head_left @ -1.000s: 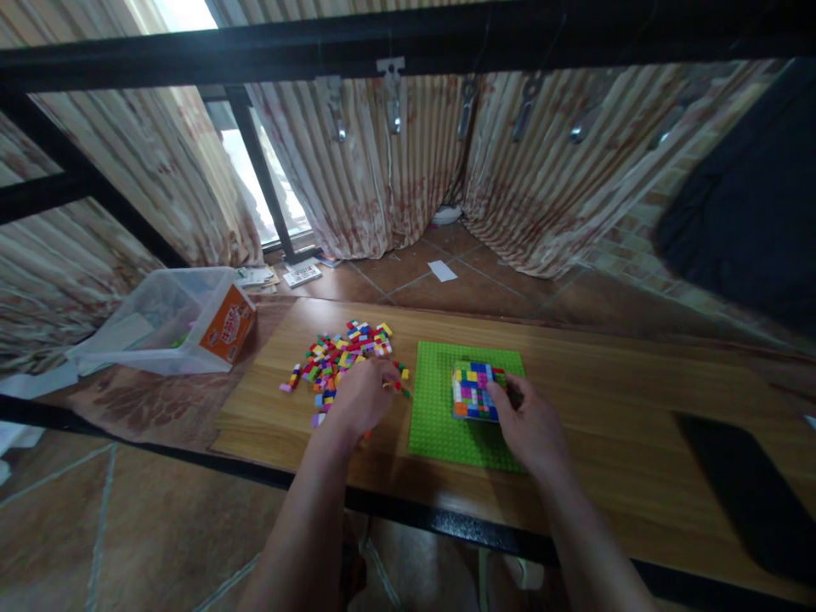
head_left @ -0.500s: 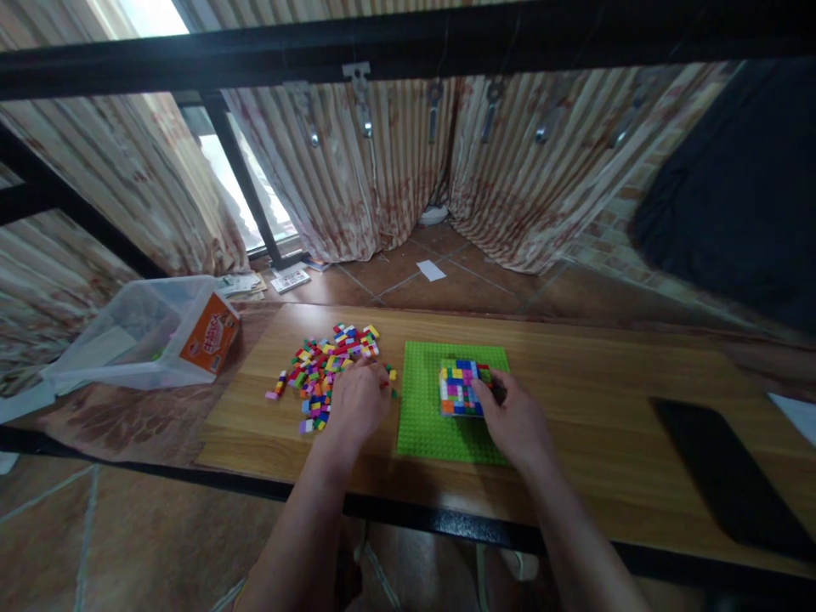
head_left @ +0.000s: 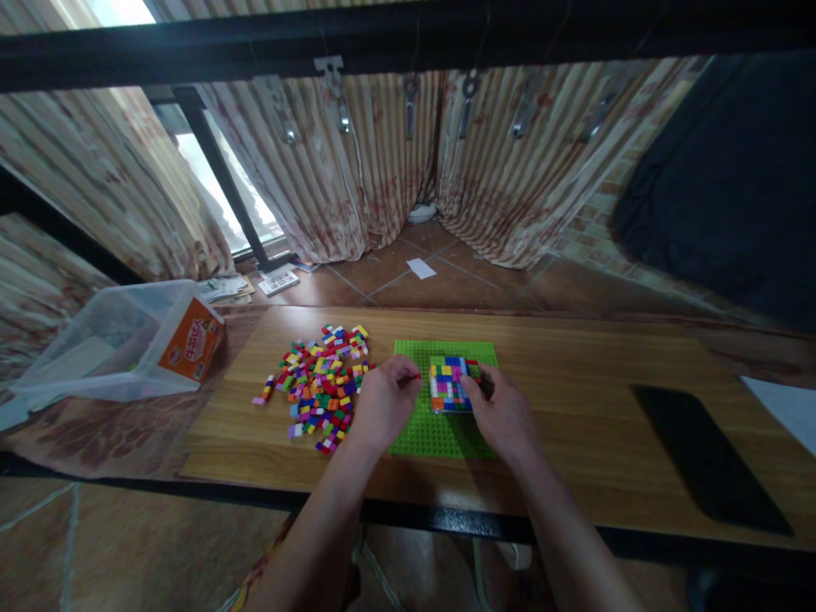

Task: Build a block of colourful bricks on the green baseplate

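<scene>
A block of many-coloured toy bricks (head_left: pixel 447 384) is gripped along its right side by my right hand (head_left: pixel 503 412), thumb on top. It is over the green baseplate (head_left: pixel 411 433); whether it touches the plate I cannot tell. My left hand (head_left: pixel 386 404) is closed in a pinch just left of the block, above the plate's left edge. Between its fingertips shows a small red brick (head_left: pixel 417 376). A loose pile of coloured bricks (head_left: pixel 325 382) lies on the wooden table left of my left hand, which hides part of the pile's right edge.
A clear plastic bin (head_left: pixel 108 340) with an orange label stands left of the wooden tabletop (head_left: pixel 574 357). A flat black object (head_left: pixel 707 459) lies on the right, with white paper (head_left: pixel 781 404) beyond it. A black bar (head_left: pixel 382 38) crosses above, with metal hooks hanging from it.
My left hand has moved right from the brick pile to beside the block, with a red brick now showing in its fingers. My right hand keeps hold of the block. The view has shifted slightly.
</scene>
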{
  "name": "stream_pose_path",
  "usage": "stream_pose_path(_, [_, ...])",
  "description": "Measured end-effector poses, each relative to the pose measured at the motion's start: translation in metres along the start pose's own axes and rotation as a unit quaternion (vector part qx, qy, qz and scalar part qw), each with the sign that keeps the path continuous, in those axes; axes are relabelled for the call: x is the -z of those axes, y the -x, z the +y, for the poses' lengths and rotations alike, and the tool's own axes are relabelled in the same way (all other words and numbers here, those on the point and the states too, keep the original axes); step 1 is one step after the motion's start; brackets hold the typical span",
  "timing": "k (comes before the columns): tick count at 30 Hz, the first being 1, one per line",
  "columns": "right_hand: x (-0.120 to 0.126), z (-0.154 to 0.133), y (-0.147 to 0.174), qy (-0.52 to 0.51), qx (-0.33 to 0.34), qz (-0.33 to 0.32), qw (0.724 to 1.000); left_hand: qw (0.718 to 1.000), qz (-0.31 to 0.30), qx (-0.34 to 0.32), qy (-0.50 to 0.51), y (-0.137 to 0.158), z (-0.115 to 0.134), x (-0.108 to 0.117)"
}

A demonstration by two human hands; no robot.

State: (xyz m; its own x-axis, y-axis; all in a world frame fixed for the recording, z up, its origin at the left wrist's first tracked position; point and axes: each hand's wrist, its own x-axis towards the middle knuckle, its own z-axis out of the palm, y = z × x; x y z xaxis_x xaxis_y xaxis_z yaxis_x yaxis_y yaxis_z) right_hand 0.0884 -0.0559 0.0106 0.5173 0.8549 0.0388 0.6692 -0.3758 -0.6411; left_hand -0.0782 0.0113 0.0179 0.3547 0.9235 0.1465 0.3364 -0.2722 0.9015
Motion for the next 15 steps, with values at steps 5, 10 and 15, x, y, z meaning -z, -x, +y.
stream_pose_path(5, [-0.001, 0.000, 0.000, -0.012, 0.006, -0.001, 1.000, 0.998, -0.013, -0.035, -0.042, 0.002, 0.002, -0.015])
stream_pose_path(10, [-0.001, 0.000, 0.001, -0.006, 0.013, 0.004, 1.000, 0.995, 0.006, -0.053, -0.089, -0.001, 0.002, -0.020])
stream_pose_path(15, [0.000, -0.002, 0.003, -0.008, 0.016, 0.008, 1.000, 0.994, 0.028, -0.063, -0.085, -0.004, 0.004, -0.022])
